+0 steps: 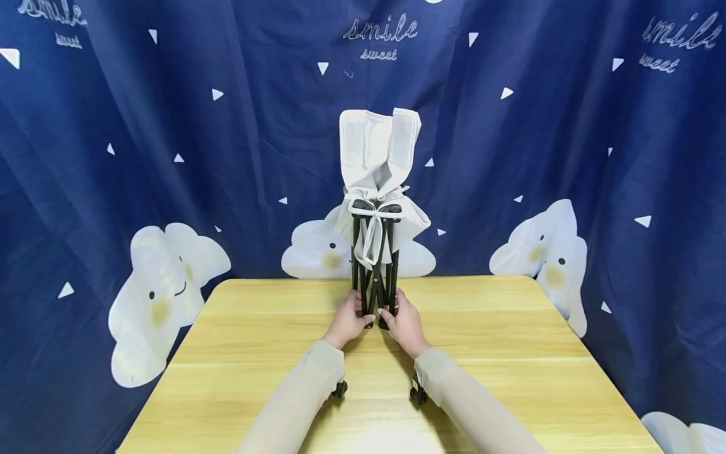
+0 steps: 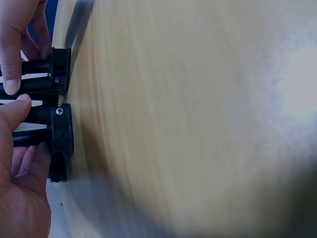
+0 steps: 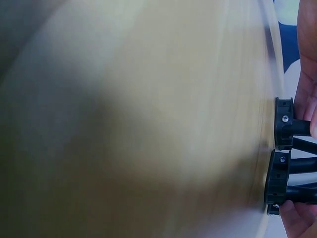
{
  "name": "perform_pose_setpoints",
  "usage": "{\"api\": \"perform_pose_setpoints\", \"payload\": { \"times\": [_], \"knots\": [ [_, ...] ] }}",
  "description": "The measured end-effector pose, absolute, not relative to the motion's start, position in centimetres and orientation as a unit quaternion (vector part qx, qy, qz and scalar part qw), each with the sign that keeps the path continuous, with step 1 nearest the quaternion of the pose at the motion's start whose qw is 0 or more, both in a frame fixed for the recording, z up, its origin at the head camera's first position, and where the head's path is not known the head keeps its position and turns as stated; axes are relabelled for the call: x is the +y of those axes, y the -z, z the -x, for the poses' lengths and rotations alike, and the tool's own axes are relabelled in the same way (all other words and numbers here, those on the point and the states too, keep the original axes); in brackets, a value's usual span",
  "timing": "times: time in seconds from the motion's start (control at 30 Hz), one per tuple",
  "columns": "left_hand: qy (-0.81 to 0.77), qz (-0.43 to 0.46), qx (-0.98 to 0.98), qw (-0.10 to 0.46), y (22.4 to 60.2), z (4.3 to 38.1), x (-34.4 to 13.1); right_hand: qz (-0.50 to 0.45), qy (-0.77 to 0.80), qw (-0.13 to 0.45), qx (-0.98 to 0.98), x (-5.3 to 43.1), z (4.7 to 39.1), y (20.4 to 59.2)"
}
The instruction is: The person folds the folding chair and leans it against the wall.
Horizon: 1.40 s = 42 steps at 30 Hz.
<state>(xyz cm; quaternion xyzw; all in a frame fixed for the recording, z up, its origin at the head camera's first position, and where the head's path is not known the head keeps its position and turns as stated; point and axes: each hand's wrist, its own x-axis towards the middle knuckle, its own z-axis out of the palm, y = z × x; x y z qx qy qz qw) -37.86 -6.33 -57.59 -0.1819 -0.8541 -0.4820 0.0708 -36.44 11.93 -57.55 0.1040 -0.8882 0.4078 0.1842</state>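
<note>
A folded stand of black tubes with white fabric [image 1: 365,145] bunched at its top stands upright on the wooden table, near its far edge. My left hand [image 1: 347,320] grips the tubes low on the left side, and my right hand [image 1: 406,323] grips them low on the right. In the left wrist view, fingers and thumbs of both hands lie around the tubes just above black end pieces [image 2: 60,126] fixed with screws. Two such end pieces [image 3: 284,124] show side by side in the right wrist view, close over the tabletop. The fabric hangs partly down between the tubes.
The light wooden table [image 1: 488,353] has rounded far corners. Directly behind it hangs a dark blue curtain [image 1: 272,126] printed with clouds, triangles and lettering. Black wrist devices [image 1: 418,395] show beneath both sleeves.
</note>
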Motion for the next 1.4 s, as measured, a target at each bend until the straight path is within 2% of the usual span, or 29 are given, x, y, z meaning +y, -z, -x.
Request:
{"api": "perform_pose_setpoints", "payload": {
  "times": [0.63, 1.4],
  "knots": [
    [0.485, 0.151, -0.859, 0.065, 57.2, 38.7, -5.7, -0.095, -0.406, 0.178, -0.891, 11.8, 37.3, 57.2],
    [0.507, 0.101, -0.853, 0.076, 55.8, 39.2, -5.5, -0.088, -0.409, 0.142, -0.897, 11.9, 38.9, 56.2]
  ]
}}
